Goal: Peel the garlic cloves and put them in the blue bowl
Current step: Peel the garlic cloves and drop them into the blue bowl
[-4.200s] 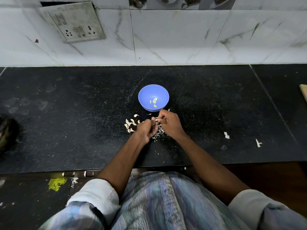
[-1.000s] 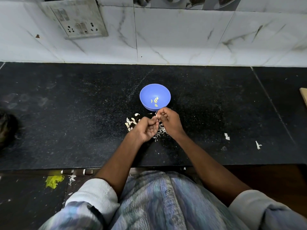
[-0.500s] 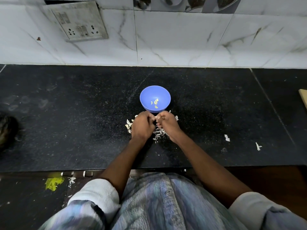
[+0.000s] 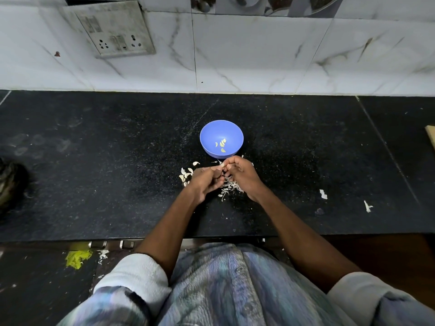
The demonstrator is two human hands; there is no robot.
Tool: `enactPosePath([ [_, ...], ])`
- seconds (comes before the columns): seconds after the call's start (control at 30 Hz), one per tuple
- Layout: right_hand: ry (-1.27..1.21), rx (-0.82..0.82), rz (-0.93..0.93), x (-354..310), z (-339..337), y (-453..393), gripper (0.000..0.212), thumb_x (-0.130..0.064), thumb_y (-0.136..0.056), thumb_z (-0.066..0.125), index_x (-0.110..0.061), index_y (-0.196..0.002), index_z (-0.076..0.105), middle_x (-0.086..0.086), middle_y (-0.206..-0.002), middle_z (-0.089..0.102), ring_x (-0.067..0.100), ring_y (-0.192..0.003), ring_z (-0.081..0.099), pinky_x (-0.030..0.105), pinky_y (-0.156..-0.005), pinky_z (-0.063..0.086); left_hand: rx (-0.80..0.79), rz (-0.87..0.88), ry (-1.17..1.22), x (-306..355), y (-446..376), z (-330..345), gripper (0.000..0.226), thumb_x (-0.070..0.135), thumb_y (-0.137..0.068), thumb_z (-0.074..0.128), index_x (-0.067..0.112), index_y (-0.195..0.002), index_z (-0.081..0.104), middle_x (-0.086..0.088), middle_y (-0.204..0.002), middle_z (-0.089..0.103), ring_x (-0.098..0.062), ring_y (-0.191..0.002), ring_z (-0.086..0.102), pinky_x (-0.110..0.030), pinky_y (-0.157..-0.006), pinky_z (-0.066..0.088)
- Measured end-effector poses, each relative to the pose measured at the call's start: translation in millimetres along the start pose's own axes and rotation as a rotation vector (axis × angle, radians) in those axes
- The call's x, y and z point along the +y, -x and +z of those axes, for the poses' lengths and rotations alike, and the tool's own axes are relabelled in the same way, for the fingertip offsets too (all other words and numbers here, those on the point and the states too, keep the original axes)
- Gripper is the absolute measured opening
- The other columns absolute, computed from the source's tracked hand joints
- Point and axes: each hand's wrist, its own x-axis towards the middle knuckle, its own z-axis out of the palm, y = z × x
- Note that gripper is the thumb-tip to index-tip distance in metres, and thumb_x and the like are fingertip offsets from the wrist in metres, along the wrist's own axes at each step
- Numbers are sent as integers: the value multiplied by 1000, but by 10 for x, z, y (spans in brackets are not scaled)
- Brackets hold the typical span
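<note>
Head view: 2 hands meet over garlic skins just in front of the blue bowl (image 4: 221,138) on the black table (image 4: 94,161).

On the far left a dark object (image 4: 10,182) sits at the table's edge, and a switch plate (image 4: 113,29) hangs on the marble wall. Unpeeled cloves (image 4: 186,175) lie just left of the left hand (image 4: 206,182), whose fingers are curled toward the right hand (image 4: 242,172); its fingers pinch a pale garlic clove (image 4: 222,164) (partly hidden). Loose skins (image 4: 229,187) lie beneath both hands. About 4 peeled cloves (image 4: 221,145) rest inside the bowl. 2 white scraps (image 4: 323,194) lie well to the right.
</note>
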Motion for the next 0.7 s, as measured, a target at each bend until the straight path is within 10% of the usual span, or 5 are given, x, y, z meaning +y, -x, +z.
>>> enactPosePath([
  [0.2,-103,75,21,-31,1,6,10,2,-94,67,-8,-97,71,8,-85,72,13,-72,66,20,-61,53,38,171,-55,-44,72,5,17,5,-102,66,14,-92,78,-2,-78,74,-6,-68,67,-19,-61,59],
  [0.7,-60,153,9,6,-18,-15,9,5,-87,73,-4,-87,74,12,-74,75,22,-63,70,33,-68,60,329,756,-694,-90,44,-51,20,36,-80,75,25,-92,86,11,-88,81,-4,-78,75,-33,-74,63],
])
